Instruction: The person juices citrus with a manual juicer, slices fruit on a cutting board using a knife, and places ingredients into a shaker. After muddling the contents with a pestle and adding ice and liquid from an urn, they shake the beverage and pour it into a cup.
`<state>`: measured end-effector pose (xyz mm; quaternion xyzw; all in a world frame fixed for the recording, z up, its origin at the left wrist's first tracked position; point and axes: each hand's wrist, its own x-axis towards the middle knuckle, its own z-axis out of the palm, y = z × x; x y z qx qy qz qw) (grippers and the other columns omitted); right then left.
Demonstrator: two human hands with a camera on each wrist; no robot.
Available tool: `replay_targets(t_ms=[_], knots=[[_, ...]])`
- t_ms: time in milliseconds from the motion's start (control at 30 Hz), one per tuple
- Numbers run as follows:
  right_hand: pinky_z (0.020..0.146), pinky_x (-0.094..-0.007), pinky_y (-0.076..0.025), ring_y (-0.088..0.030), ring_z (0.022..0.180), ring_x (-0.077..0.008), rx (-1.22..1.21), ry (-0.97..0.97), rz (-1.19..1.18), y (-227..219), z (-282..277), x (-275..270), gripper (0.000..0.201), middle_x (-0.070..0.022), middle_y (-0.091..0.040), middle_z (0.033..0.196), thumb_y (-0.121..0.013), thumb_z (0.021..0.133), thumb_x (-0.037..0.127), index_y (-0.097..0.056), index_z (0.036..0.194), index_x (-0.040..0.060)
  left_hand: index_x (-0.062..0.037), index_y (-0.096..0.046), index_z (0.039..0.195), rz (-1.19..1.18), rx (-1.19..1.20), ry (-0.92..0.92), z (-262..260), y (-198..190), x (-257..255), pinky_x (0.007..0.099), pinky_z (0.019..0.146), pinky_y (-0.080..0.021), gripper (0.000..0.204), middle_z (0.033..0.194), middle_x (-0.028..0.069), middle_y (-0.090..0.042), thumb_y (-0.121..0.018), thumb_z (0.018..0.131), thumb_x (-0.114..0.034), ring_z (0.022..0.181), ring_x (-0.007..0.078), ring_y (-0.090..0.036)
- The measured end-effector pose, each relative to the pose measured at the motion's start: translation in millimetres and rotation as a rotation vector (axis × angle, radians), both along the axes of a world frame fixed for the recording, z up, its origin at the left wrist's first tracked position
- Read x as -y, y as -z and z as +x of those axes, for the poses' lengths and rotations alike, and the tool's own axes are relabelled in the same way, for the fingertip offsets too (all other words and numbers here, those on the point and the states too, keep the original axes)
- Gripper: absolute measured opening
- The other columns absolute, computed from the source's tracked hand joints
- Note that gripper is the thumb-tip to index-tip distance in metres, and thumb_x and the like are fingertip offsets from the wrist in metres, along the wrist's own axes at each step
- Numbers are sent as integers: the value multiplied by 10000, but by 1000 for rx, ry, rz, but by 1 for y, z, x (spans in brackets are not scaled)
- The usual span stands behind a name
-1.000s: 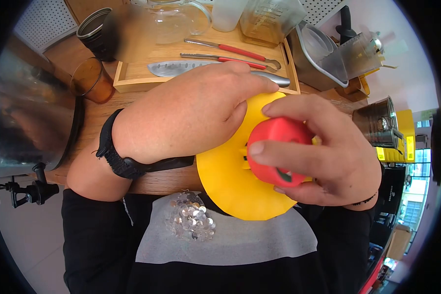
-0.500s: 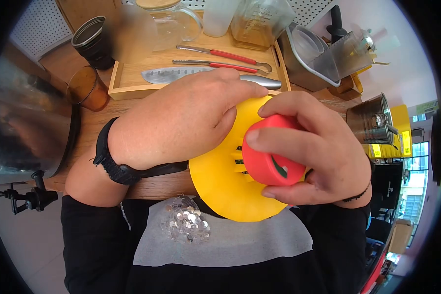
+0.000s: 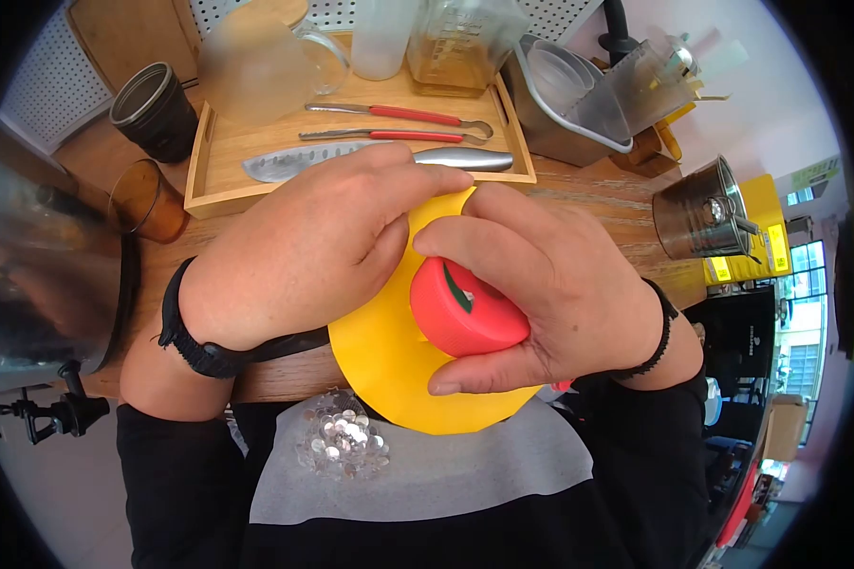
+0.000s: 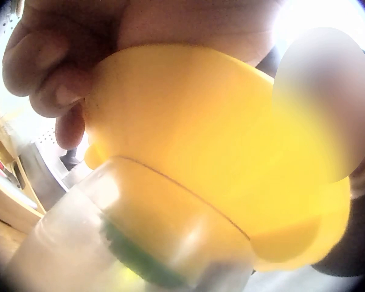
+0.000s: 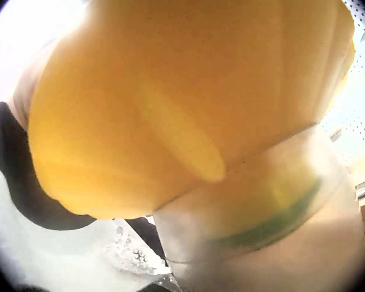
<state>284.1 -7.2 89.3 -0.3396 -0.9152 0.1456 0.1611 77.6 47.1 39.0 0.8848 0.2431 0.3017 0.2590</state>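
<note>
In the head view a round yellow dish (image 3: 375,370) spans the space between both hands. My right hand (image 3: 579,294) grips a red knob (image 3: 479,327) over its middle, thumb on the near side and fingers on the far side. A green slit shows on the knob's top. My left hand (image 3: 323,223) holds the dish by its far left side; in the left wrist view its fingers (image 4: 64,91) curl at the rim. Beneath the dish, both wrist views show a clear cup (image 4: 55,237) with something green inside, too blurred to name.
Behind the hands stands a wooden tray (image 3: 223,197) with a knife (image 3: 465,158) and red-handled tools (image 3: 417,116). An amber glass (image 3: 152,204) and black cup (image 3: 157,114) stand left, a metal tin (image 3: 697,209) right. Silvery discs (image 3: 346,438) decorate a grey cloth (image 3: 465,484) on the lap.
My right hand has turned with the red knob, so the green slit now faces the far side. The dark slots at the dish's centre are now covered. My left hand keeps its hold.
</note>
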Motion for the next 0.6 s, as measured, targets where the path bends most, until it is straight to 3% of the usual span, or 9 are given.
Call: replay_targets(t_ms=[133, 200, 300, 433, 600], knots=[[698, -368, -493, -576, 837, -316, -66, -14, -92, -9, 5, -1, 630, -128, -541, 992, -830, 646, 377, -596, 1161, 101, -42, -584, 1202, -15, 7, 3, 0, 0, -1, 373, 810, -478, 356, 930, 136, -567, -523, 854, 8, 917, 330, -588], [778, -379, -496, -568, 922, -325, -100, -143, -50, -11, 10, -3, 578, -133, -540, 1089, -825, 654, 286, -620, 1176, 148, -44, -586, 1203, -17, -1, 4, -1, 0, -1, 375, 802, -477, 363, 918, 137, -559, -514, 852, 17, 904, 329, -586], [847, -399, -487, -551, 990, -331, -40, -182, -120, -9, 11, 0, 563, -139, -525, 1163, -816, 650, 204, -637, 1184, 193, -50, -588, 1211, -11, 4, -9, -1, 0, -1, 374, 790, -474, 387, 900, 137, -545, -487, 847, 36, 878, 326, -581], [799, -390, -499, -565, 947, -328, -42, -166, -74, -5, 9, 2, 554, -144, -531, 1112, -817, 646, 180, -634, 1168, 200, -53, -586, 1220, -27, -32, -15, -1, -1, -1, 365, 782, -473, 407, 890, 135, -541, -468, 844, 48, 876, 323, -582], [683, -364, -496, -580, 843, -323, 43, -25, 27, -4, 3, 2, 627, -146, -533, 1013, -847, 620, 333, -595, 1158, 134, -49, -584, 1219, -23, -6, -14, 1, 0, 0, 366, 790, -477, 401, 900, 139, -553, -476, 845, 47, 894, 325, -590]])
